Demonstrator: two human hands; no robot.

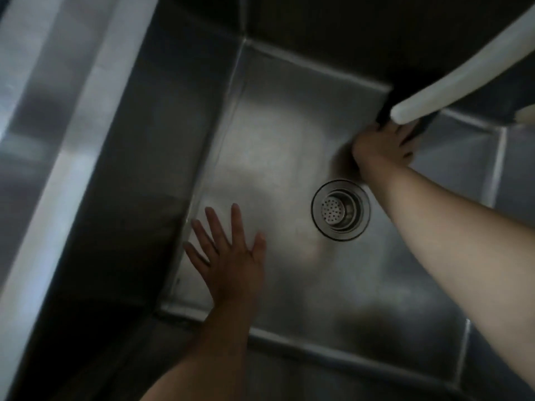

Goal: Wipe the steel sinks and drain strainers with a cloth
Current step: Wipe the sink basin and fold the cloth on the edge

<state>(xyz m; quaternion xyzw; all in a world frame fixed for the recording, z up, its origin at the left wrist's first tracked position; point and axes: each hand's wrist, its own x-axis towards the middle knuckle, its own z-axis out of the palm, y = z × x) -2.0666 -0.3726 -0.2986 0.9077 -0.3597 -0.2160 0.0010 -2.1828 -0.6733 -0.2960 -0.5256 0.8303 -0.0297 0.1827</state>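
The cloth (385, 112), dark and bunched, sits at the far right corner of the steel sink (278, 157), pressed where the floor meets the back wall, and the right hand (379, 149) has its fingers curled over it, clamped on the fabric from the near side; a white hose (463, 73) hangs across just above the knuckles and hides part of the cloth, so how much of it is spread flat I cannot tell. The drain strainer (340, 210) lies nearer to me than that hand, just beside the right forearm (434, 235) on its left, with its perforated cup seated in the ring. So from the gripping fingers the strainer is back toward the person and slightly left, a short pull along the line of the arm. The left hand (228, 256) is well apart from the cloth, flat over the sink floor near the left wall, fingers straight and spread, holding nothing; whether the palm actually touches the steel is hard to say. The right hand is plainly the one placed to drag the cloth down over the strainer, I would judge, while the left only steadies
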